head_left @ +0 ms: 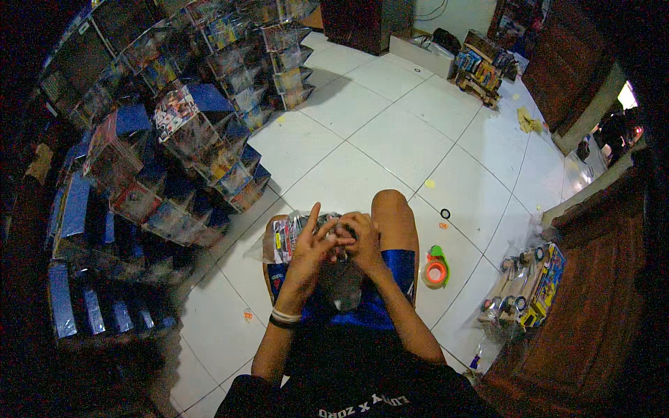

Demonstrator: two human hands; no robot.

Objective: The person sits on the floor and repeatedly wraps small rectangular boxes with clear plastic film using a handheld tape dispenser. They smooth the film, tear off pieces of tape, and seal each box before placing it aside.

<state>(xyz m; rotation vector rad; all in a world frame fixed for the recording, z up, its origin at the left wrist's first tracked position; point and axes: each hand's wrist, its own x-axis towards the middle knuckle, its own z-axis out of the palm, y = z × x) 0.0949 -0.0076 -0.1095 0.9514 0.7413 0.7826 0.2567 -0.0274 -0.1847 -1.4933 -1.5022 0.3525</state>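
Across my lap lies a package (283, 240) in clear plastic film, printed in white and red on its left side. Loose, shiny film (347, 296) hangs from it between my thighs. Above the package, my left hand (311, 251) has its fingers apart, one pointing away from me and the others reaching toward the right hand. My right hand (361, 240) is closed, its bent fingers meeting the left fingertips. Whatever lies between its fingers is hidden.
Plastic-wrapped boxed packs (174, 115) stand stacked at the left. On the tiled floor to my right are a green tape dispenser (437, 268) with orange tape, a small black wheel (444, 214) and wrapped wheeled toys (523, 292) beside a wooden door (585, 313). Another toy vehicle (481, 70) stands farther off.
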